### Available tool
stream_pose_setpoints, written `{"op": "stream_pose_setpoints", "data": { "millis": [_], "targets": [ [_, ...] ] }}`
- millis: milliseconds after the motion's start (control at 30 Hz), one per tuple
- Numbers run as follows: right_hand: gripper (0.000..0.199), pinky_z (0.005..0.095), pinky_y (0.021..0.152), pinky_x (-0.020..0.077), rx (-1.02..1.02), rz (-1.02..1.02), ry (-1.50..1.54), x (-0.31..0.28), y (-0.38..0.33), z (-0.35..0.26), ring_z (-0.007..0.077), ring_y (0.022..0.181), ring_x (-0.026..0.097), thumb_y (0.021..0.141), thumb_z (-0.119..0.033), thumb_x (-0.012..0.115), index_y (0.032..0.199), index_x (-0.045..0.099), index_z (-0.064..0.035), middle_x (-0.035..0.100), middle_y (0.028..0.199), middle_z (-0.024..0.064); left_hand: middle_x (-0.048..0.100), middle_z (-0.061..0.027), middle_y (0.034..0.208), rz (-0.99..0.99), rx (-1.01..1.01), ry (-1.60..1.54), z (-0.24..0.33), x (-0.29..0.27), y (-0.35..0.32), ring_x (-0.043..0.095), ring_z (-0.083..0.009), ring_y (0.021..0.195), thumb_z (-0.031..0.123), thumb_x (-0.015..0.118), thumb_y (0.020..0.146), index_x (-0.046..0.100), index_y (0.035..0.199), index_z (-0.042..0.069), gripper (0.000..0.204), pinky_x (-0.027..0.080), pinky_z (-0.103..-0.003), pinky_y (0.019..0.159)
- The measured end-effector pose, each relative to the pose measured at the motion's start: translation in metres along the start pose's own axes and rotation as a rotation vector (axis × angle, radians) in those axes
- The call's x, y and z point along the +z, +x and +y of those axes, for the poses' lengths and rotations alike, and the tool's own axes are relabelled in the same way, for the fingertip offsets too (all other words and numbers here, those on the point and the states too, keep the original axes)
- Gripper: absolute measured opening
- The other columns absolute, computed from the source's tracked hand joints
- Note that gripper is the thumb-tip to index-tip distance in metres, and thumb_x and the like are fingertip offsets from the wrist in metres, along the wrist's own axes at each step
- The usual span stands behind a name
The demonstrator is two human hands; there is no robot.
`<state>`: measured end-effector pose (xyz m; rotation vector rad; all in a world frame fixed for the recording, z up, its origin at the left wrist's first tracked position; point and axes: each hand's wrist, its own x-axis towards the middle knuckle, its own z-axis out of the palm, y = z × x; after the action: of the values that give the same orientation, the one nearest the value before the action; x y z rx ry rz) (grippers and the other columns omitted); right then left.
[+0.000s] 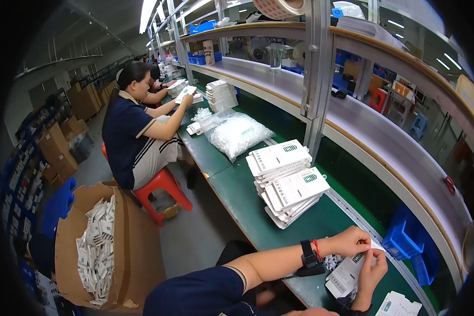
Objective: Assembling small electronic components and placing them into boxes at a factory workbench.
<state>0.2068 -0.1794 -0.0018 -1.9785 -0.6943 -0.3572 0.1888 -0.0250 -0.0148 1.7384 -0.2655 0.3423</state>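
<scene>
A flat white carton point(344, 278) with green print lies at a slant between my hands over the green bench at the lower right. My left hand point(351, 241), on the arm with a black wrist device and red cord, is pinched at the carton's far end. Closed on the carton's right edge near the same end, my right hand point(372, 271) has its fingertips close to the left's. A white flap point(376, 245) shows beside the fingertips. Small white plastic pieces point(332, 262) lie by the carton, partly hidden. Another white carton point(397, 305) rests to the right.
Stacked white cartons point(297, 189) stand left of my hands, with a clear bag of white pieces point(239, 134) beyond. Blue bins point(405, 239) sit at right under a shelf point(395, 152). A co-worker point(137, 126) sits farther along the bench. A cardboard box point(137, 253) full of packets stands lower left.
</scene>
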Motion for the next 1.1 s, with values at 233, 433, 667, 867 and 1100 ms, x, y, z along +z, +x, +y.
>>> {"op": "stream_pose_setpoints", "data": {
  "millis": [233, 433, 667, 867, 1100],
  "targets": [
    [0.013, 0.0319, 0.061, 0.0433, 0.02, 0.046, 0.035, -0.002, -0.003, 0.002, 0.0188, 0.063, 0.056, 0.083, -0.007, 0.058, 0.074, 0.055, 0.0024, 0.059, 0.068, 0.0107, 0.062, -0.005, 0.065, 0.027, -0.067, -0.035, 0.006, 0.003, -0.007, 0.054, -0.0058, 0.056, 0.012, 0.068, 0.076, 0.063, 0.079, -0.002, 0.016, 0.044, -0.023, 0.052],
    [0.029, 0.032, 0.081, 0.045, -0.032, 0.019, 0.135, -0.01, -0.003, 0.011, 0.0214, 0.087, 0.058, 0.079, 0.0, 0.056, 0.107, 0.052, 0.0008, 0.061, 0.092, 0.0109, 0.063, -0.0045, 0.066, 0.084, -0.005, 0.053, 0.0, 0.008, 0.001, 0.057, -0.0071, 0.061, 0.01, 0.066, 0.077, 0.064, 0.078, 0.001, 0.009, 0.046, -0.024, 0.054],
    [0.031, 0.0242, 0.078, 0.0484, 0.331, -0.168, 0.732, 0.003, 0.008, 0.006, 0.0125, 0.091, 0.06, 0.085, 0.001, 0.056, 0.115, 0.052, 0.0056, 0.063, 0.103, 0.0113, 0.063, -0.0004, 0.071, 0.142, -0.124, -0.087, -0.006, -0.011, -0.001, 0.054, -0.0025, 0.063, 0.006, 0.066, 0.08, 0.066, 0.082, -0.002, 0.008, 0.044, -0.018, 0.055],
    [0.019, 0.0223, 0.067, 0.048, 0.338, -0.228, 0.639, -0.005, -0.002, 0.01, 0.0082, 0.077, 0.059, 0.086, -0.003, 0.058, 0.103, 0.06, 0.0052, 0.065, 0.091, 0.0071, 0.063, -0.002, 0.073, 0.131, -0.157, -0.122, 0.0, 0.0, 0.0, 0.054, -0.0034, 0.063, 0.006, 0.066, 0.08, 0.066, 0.082, -0.002, 0.008, 0.043, -0.018, 0.056],
    [0.023, 0.0223, 0.066, 0.0478, 0.263, -0.232, 0.594, -0.002, -0.009, 0.001, 0.008, 0.078, 0.057, 0.088, -0.005, 0.056, 0.109, 0.06, 0.0039, 0.065, 0.09, 0.0057, 0.062, -0.0024, 0.073, 0.145, -0.215, -0.095, 0.0, -0.005, -0.008, 0.054, -0.004, 0.063, 0.006, 0.065, 0.081, 0.064, 0.082, -0.003, 0.01, 0.044, -0.017, 0.056]
  ]
}}
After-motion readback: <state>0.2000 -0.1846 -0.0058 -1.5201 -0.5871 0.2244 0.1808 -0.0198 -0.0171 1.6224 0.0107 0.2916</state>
